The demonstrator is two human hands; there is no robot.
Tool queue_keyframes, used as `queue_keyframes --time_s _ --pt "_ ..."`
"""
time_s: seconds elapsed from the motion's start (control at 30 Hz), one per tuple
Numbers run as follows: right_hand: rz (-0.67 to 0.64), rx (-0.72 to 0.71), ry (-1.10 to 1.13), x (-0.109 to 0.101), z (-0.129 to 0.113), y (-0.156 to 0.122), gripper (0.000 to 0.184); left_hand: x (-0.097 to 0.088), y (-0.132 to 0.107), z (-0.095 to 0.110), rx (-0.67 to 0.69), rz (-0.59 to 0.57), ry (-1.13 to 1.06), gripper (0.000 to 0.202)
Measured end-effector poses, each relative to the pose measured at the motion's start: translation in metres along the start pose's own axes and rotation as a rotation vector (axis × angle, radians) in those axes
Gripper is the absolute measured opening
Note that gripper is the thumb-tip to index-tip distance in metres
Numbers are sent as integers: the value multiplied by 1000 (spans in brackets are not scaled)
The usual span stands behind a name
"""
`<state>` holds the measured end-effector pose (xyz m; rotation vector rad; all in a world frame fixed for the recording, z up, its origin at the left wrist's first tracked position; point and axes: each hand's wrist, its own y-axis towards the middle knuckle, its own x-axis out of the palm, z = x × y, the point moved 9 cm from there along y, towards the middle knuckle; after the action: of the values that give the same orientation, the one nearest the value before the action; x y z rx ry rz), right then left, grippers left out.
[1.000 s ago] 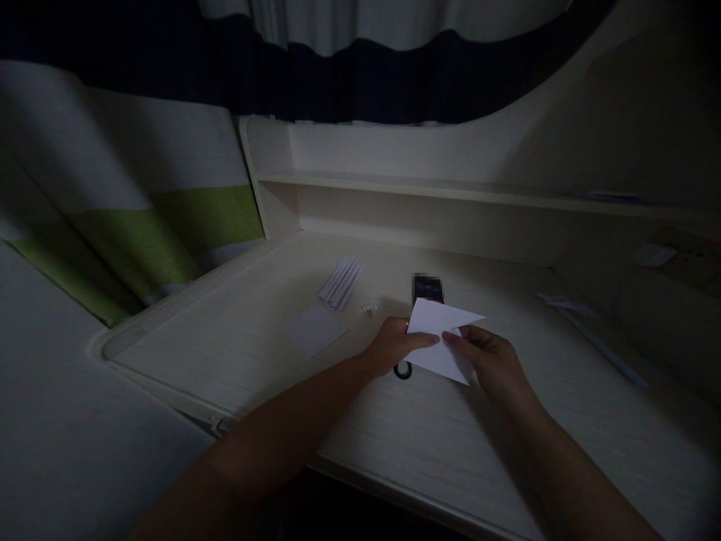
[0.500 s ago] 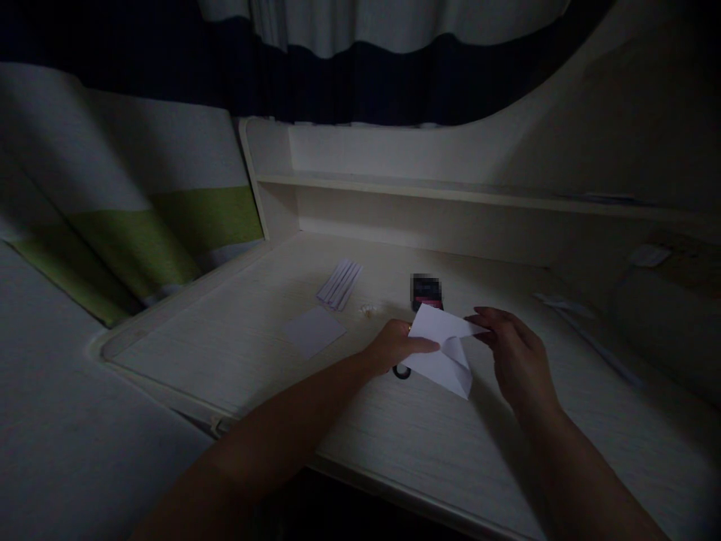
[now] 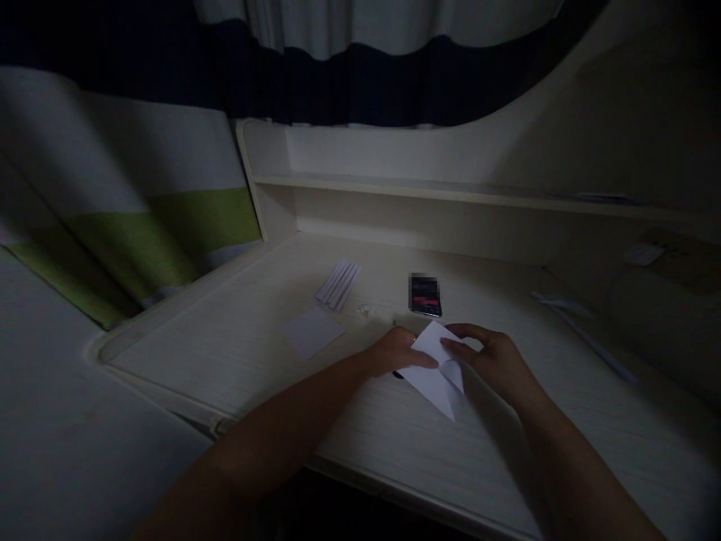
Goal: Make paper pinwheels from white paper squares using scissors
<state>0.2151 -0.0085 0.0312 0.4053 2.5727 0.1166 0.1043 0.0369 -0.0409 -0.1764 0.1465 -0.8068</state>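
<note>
While the left hand point(image 3: 397, 351) has its grip clamped on the white paper point(image 3: 435, 384), lower right of the frame's centre, the right hand point(image 3: 496, 363) pinches the paper's upper edge; a phone point(image 3: 425, 295) lies above them on the desk point(image 3: 225, 338).

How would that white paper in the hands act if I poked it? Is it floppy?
The white paper would probably bend easily, since it looks thin and part of it is folded over. It's likely very light, being just paper. But it may be a bit stiff too, because its free lower corner sticks out fairly straight.
</note>
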Motion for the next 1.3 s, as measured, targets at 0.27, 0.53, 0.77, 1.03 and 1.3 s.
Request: queue_keyframes --time_s 0.27,0.53,0.77,1.03,1.3 --pt "32 -157 45 -4 -14 -2 14 4 -8 7 -1 -53 -130 15" --pt "-195 -468 24 7 -29 -7 14 4 -10 3 -133 -92 -153 13" --pt "-330 -496 14 14 -34 -15 19 2 -11 2 -143 -100 -168 10" --pt "-351 -493 1 16 -37 -17 19 -1 -6 -6 -164 -95 -173 11" --pt "-335 -493 -43 15 -34 -18 21 -5 -3 -13 -142 -74 -141 18"
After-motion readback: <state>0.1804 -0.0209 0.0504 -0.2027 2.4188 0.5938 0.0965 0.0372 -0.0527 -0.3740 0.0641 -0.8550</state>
